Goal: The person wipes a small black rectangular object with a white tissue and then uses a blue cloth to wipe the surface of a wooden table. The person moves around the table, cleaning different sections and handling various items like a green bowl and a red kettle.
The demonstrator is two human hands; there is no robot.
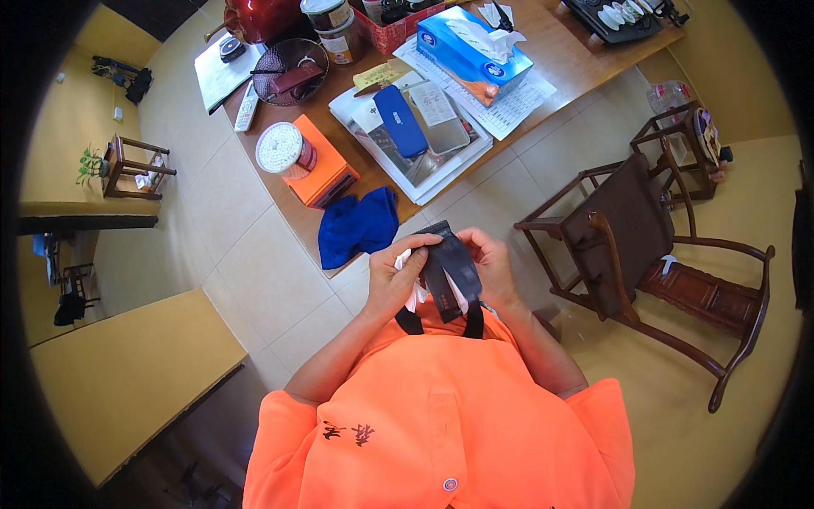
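Close to my chest, both hands hold a flat black pouch-like thing [443,276] with a gap along its side, where something white shows. My left hand [392,278] pinches its left side, the thumb near the top edge. A crumpled white tissue [415,296] is also held in the left hand, sticking out past the fingers. My right hand [493,270] has its fingers bent around the pouch's right edge. What exactly the pouch is, and what its inside holds, cannot be made out. A blue cloth [359,226] lies on the table corner just beyond my left hand.
On the wooden table [585,85] stand an orange box [320,165], a tub of cotton swabs [284,150] and a blue tissue box [475,59]. A blue case [400,121] lies on stacked papers. At right is a wooden armchair [623,246], at lower left a yellow surface [136,373].
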